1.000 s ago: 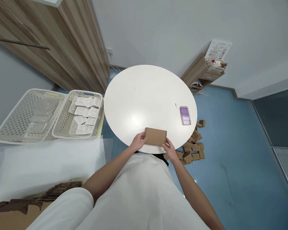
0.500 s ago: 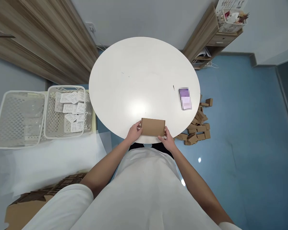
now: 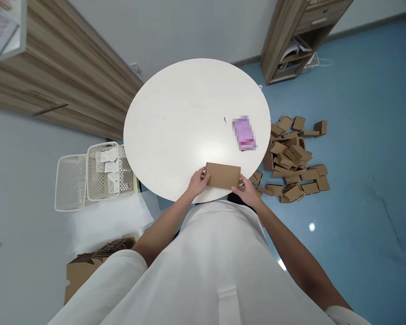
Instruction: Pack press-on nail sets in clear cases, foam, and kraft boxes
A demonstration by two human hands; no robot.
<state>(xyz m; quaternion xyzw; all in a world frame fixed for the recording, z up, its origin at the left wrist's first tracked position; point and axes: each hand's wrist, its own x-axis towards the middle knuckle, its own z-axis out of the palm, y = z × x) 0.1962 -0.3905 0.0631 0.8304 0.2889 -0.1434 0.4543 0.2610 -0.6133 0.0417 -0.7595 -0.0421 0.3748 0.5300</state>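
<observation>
Matt brown cardboard box [image 3: 222, 175] between hands; smooth white tabletop [image 3: 176, 135] beyond them, slightly glossy.

Beyond the fingers [image 3: 203, 177], a white oval table [image 3: 169, 135] is standing amid heaped cardboard boxes [image 3: 292, 155] and baskets of slips [image 3: 103, 171], suggesting a small packing room.

The carton [image 3: 223, 175], with the left hand [image 3: 198, 183] and right hand [image 3: 249, 191] at its ends, now sits farther right along the counter [image 3: 169, 144]. The pixelated patch [image 3: 244, 133] looks pinker, with a red band. More brown boxes [image 3: 291, 155] show on the floor [image 3: 362, 158].
</observation>
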